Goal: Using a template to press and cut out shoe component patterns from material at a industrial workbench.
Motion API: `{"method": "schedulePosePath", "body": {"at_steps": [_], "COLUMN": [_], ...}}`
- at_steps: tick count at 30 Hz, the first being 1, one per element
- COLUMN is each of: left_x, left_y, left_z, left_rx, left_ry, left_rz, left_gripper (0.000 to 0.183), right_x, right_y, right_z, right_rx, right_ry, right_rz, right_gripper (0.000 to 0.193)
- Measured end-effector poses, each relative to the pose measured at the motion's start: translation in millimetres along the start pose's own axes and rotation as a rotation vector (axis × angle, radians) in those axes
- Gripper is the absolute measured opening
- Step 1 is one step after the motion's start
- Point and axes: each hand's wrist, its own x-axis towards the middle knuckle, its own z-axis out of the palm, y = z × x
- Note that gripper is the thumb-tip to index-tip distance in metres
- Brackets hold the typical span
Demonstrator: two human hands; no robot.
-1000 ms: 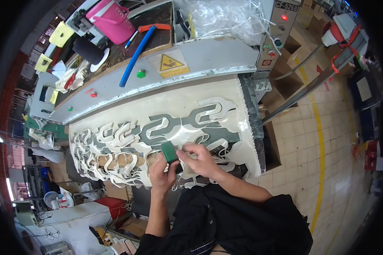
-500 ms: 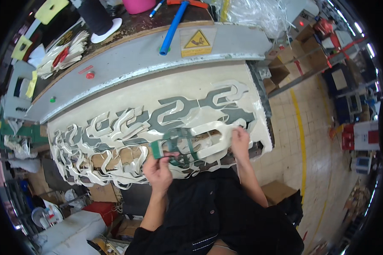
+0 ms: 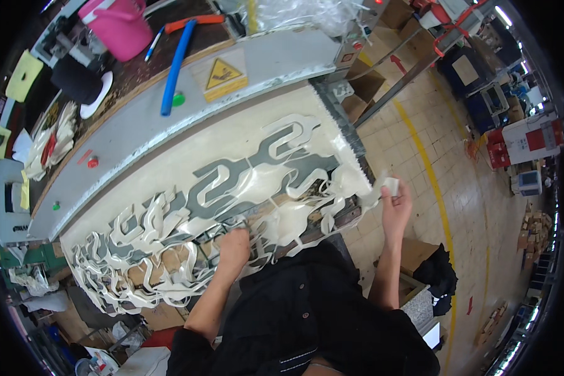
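Over the near edge of the work surface, my left hand (image 3: 234, 248) is closed, knuckles up, on a green cutting die (image 3: 210, 233). Most of the die is hidden by the hand and the scraps. My right hand (image 3: 396, 207) is held out beyond the right end of the surface, pinching a white cut piece (image 3: 391, 185) of sheet material, blurred at its trailing part. Below and around the left hand lies a cream-white sheet (image 3: 257, 182) with curved, fork-shaped cut-outs, grey showing through them. Loose curling offcuts (image 3: 163, 285) pile along its near left edge.
A grey machine beam (image 3: 138, 122) with buttons and a yellow warning sign (image 3: 222, 74) spans the far side. On its top rest a blue-handled hammer (image 3: 178, 69), a pink bucket (image 3: 116, 28) and a black spool (image 3: 75, 78). A cardboard box (image 3: 413, 254) stands at the right.
My right hand has pulled the white piece away from the die and out to the right. My left hand has lowered the die towards the sheet. The view has turned and shifted right.
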Motion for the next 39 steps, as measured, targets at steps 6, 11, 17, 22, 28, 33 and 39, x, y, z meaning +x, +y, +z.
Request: {"method": "schedulePosePath", "body": {"at_steps": [6,11,17,22,28,33,39], "left_x": [105,293,352,289,144,75,9], "left_y": [112,155,163,144,110,122,124], "left_z": [-106,-82,-62,-94,-98,-65,-82], "left_rx": [-0.246,-0.214,0.037,-0.272,-0.293,-0.256,-0.493], "left_ry": [0.322,0.623,0.235,0.331,0.483,0.589,0.545], "left_rz": [0.178,0.441,0.145,0.353,0.171,0.128,0.188], "left_gripper": [0.019,0.025,0.021,0.01,0.032,0.032,0.036], "right_x": [24,66,116,145,169,163,158], "right_y": [27,37,38,52,46,9,-16], "right_z": [-22,-13,-18,-23,28,99,125], "right_rx": [0.119,0.287,0.208,0.129,0.108,0.019,0.071], "right_ry": [-0.239,-0.506,-0.565,-0.679,-1.026,-1.3,-1.068], "right_rz": [0.122,0.028,0.0,0.082,-0.183,-0.3,-0.327], "right_gripper": [0.011,0.01,0.026,0.017,0.017,0.017,0.024]}}
